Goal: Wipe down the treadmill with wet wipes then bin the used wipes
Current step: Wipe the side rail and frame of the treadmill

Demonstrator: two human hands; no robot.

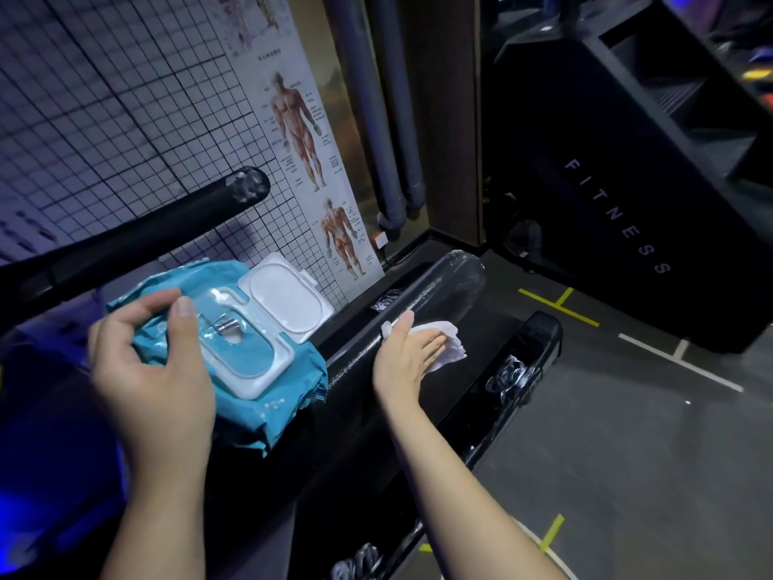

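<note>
A teal pack of wet wipes [267, 395] with its white flip lid [288, 301] open is gripped by my left hand [154, 362], fingers curled round its left edge and thumb on top. My right hand [408, 355] lies flat with straight fingers on a white wet wipe [449, 347], pressing it onto the black treadmill rail [431, 286]. A second black handrail [138, 232] runs across the upper left, above the pack.
A gridded wall with an anatomy poster [309, 152] stands behind the treadmill. Grey pipes [385, 119] run down the corner. A black machine marked FITNESS [619, 215] stands at right. Grey floor with yellow and white tape lines [560, 307] lies to the right.
</note>
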